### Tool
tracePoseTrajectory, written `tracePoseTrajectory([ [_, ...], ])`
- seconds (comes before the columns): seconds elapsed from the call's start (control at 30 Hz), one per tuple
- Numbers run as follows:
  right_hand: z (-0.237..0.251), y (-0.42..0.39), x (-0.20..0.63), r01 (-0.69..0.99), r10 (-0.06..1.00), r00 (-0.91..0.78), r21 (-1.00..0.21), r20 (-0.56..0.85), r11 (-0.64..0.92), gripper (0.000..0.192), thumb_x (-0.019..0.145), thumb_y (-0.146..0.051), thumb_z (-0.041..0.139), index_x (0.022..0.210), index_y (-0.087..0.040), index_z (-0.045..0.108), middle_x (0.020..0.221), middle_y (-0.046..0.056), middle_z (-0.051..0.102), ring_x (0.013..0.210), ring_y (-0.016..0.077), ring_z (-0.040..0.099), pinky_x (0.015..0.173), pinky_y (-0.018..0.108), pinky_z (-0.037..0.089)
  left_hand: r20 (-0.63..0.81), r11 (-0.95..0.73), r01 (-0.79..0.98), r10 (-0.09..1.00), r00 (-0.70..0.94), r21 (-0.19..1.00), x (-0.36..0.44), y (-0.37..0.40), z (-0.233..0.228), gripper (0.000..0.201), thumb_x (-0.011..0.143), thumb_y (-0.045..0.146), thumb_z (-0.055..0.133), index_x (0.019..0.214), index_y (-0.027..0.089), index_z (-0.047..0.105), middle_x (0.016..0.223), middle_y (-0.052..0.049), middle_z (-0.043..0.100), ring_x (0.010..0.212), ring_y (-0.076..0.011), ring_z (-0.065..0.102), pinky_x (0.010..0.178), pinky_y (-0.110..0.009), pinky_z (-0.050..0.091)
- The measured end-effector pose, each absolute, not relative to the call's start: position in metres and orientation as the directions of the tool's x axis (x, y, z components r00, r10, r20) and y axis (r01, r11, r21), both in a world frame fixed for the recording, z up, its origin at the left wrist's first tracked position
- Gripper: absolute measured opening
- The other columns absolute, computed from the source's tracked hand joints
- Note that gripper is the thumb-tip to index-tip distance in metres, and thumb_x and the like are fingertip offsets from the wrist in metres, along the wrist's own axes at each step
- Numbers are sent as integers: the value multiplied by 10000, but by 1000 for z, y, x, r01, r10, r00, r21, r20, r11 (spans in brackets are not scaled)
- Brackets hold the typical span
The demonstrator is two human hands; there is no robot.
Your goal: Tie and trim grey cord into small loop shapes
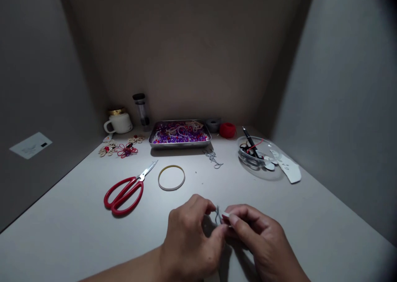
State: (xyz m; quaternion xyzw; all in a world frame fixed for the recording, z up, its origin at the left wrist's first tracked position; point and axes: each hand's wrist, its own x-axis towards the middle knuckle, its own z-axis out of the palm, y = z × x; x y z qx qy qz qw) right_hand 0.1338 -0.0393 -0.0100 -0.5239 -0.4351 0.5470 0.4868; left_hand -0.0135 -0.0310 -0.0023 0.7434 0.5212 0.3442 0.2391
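Fingers of my left hand and right hand are meeting over the counter, both pinching a small grey cord loop between their fingertips. I'm seeing red-handled scissors lying ahead to the left, a ring band just beyond, a bead tray farther ahead.

Lit white table, grey walls
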Motion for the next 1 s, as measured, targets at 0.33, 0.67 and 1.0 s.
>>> tracePoseTrajectory([
  [0.33, -8, -38, 134, -39, 989, -71, -990, -132, -135, 219, 697, -359, 659, 623, -162, 596, 616, -4, 555, 577, 126, 447, 547, 237, 371, 287, -390, 574, 921, 265, 720, -15, -31, -4, 220, 810, 151, 471, 640, 158, 611, 591, -33, 551, 545, -132, 498, 515, -250, 334],
  [0.67, -8, -36, 139, -29, 990, -32, -990, -135, -136, 212, 711, -349, 620, 623, -163, 567, 610, 1, 539, 589, 138, 452, 550, 249, 360, 89, -188, 595, 977, 192, 781, -16, -24, -6, 343, 867, 255, 418, 538, 174, 475, 533, 23, 443, 521, -114, 410, 511, -246, 280],
  [1.0, -65, -70, 191, -127, 986, -141, -986, -86, -104, 139, 801, -285, 588, 760, -159, 631, 826, 39, 645, 734, 182, 593, 658, 281, 470, -86, 28, 291, 978, 191, 956, -20, -18, -3, 320, 862, 365, 406, 708, 146, 580, 524, 48, 399, 481, -100, 329, 454, -218, 254],
])
